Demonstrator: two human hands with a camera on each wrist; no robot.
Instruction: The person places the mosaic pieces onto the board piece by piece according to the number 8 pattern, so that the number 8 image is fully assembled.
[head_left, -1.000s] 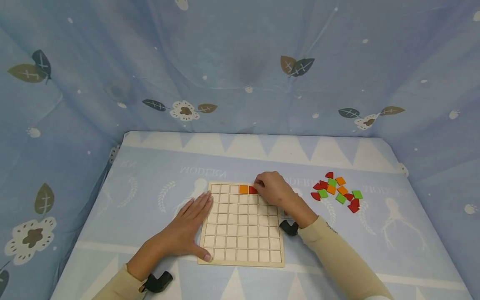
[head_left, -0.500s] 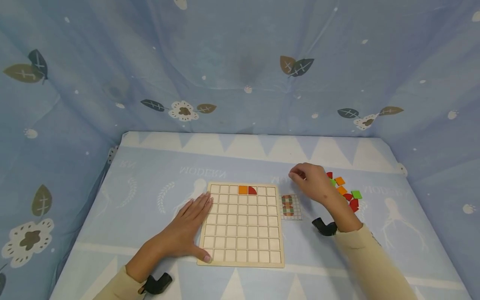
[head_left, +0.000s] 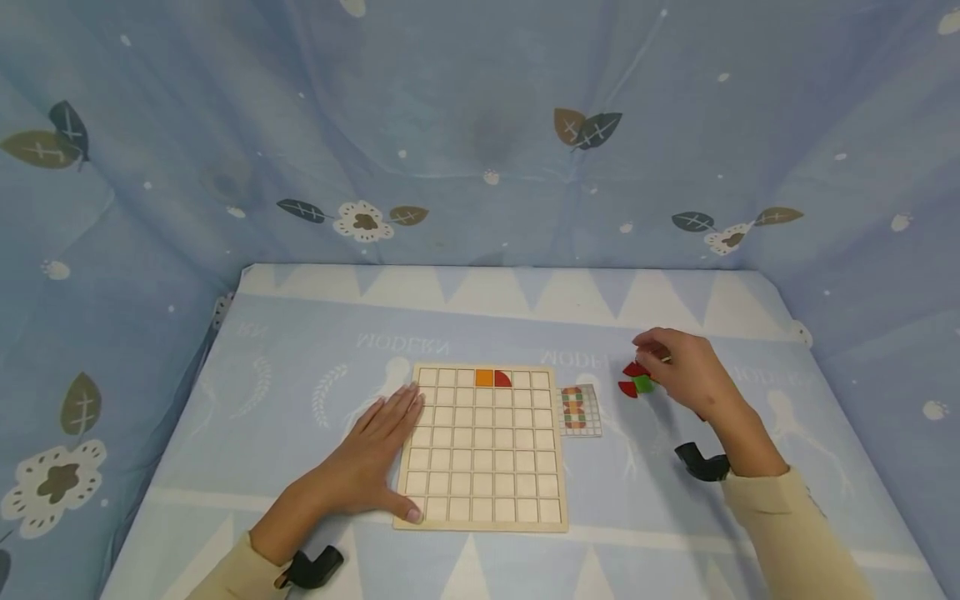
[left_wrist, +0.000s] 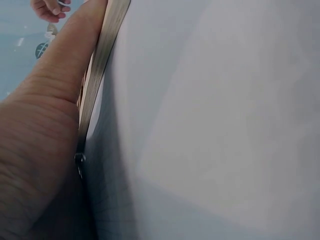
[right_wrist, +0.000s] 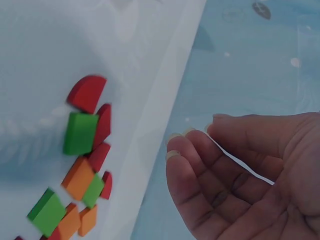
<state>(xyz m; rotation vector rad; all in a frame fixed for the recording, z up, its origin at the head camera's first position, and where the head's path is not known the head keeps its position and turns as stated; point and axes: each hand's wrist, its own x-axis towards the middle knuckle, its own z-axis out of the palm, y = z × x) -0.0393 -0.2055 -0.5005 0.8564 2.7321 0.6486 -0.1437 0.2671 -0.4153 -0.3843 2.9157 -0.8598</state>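
Note:
A wooden grid board (head_left: 461,461) lies on the table. In its top row an orange square tile (head_left: 484,378) sits beside a red quarter-circle tile (head_left: 502,380). My left hand (head_left: 367,458) rests with fingers spread on the board's left edge, thumb at the lower left corner. Over the loose tiles at the right hovers my right hand (head_left: 693,371), fingers loosely bent and nothing between them. In the right wrist view a green square tile (right_wrist: 80,133), a red quarter-circle piece (right_wrist: 87,94) and an orange tile (right_wrist: 78,178) lie apart from its fingertips.
A small pattern card (head_left: 591,411) lies along the board's right edge. The patterned cloth on the table (head_left: 480,287) meets a blue curtain (head_left: 450,125) at the back and sides. Black wrist mounts (head_left: 702,462) stick out beneath both forearms.
My right hand has left the red quarter-circle tile on the board and travelled right, over the loose tiles. The pattern card has come into view. My left hand stays in place.

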